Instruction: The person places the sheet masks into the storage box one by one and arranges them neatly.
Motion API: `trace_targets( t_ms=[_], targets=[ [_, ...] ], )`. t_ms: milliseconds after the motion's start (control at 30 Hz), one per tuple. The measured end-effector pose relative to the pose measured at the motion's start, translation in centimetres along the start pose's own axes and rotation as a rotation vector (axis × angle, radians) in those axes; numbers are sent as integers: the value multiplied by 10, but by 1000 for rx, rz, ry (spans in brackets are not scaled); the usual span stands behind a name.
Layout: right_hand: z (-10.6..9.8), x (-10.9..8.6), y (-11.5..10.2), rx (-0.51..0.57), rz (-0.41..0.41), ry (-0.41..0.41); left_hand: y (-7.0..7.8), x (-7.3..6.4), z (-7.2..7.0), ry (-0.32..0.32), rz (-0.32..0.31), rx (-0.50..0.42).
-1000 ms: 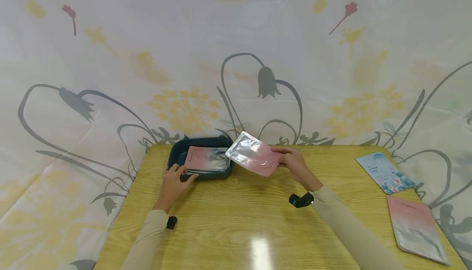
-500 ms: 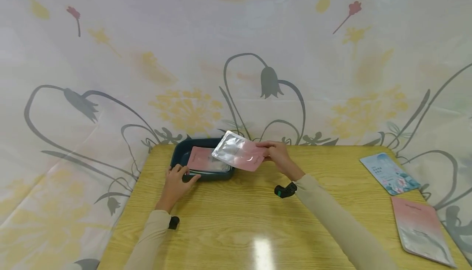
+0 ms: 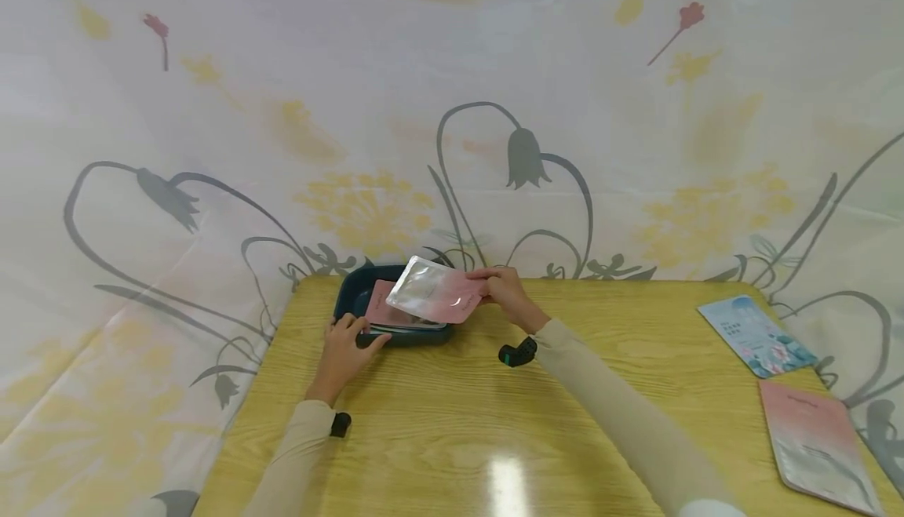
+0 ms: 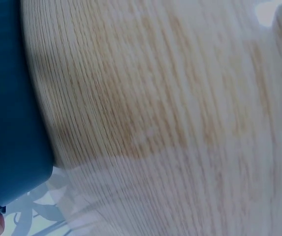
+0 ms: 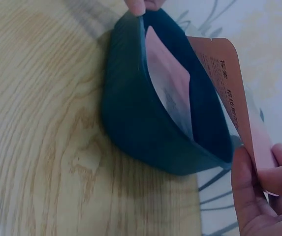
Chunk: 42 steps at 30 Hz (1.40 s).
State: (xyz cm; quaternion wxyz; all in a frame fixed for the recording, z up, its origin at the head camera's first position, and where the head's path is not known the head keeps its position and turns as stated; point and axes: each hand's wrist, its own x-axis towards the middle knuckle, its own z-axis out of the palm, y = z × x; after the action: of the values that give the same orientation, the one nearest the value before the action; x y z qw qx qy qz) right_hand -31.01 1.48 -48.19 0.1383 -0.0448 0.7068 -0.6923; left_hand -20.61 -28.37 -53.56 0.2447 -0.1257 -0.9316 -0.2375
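Note:
My right hand (image 3: pixel 510 294) pinches one end of a pink and silver sheet-mask packet (image 3: pixel 432 291), thumb on one face and fingers on the other. The packet is tilted over the right part of a dark teal plastic bin (image 3: pixel 417 339). Inside the bin lies another pink packet (image 3: pixel 378 307) on top of others, partly covered by the held one. My left hand (image 3: pixel 346 352) grips the bin's front left rim; in the right wrist view its fingers (image 5: pixel 137 7) are at that rim. The left wrist view shows mostly the bin's outer wall (image 4: pixel 13 108).
A blue floral packet (image 3: pixel 757 335) and a pink and silver packet (image 3: pixel 819 445) lie at the right side of the wooden table (image 3: pixel 438 438). A flower-printed cloth (image 3: pixel 452 109) hangs right behind the table's back edge.
My right hand has carried the packet leftward, from beside the bin to over it. My left hand keeps its place on the rim. The head view has shifted slightly.

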Motion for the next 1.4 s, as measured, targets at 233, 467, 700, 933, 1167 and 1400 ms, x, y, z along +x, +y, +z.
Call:
trace_targets(
  t_ms=[233,467,700,933,1167,1400],
  targets=[
    [20,13,6,4,-22,-39,-1,-1,2,15,1,3],
    [41,23,10,-87,-90,-23,-1,0,2,11,-6,4],
    [56,29,9,-263,-96,1,-1,0,3,27,9,-11],
    [63,32,8,-522,-267,-12,-5,-1,6,41,18,-3],
    [69,37,20,-723,-401,-34,-3,-1,5,43,10,-19],
    [77,33,21,-822,-426,-17,-4,-3,4,41,19,-8]
  ],
)
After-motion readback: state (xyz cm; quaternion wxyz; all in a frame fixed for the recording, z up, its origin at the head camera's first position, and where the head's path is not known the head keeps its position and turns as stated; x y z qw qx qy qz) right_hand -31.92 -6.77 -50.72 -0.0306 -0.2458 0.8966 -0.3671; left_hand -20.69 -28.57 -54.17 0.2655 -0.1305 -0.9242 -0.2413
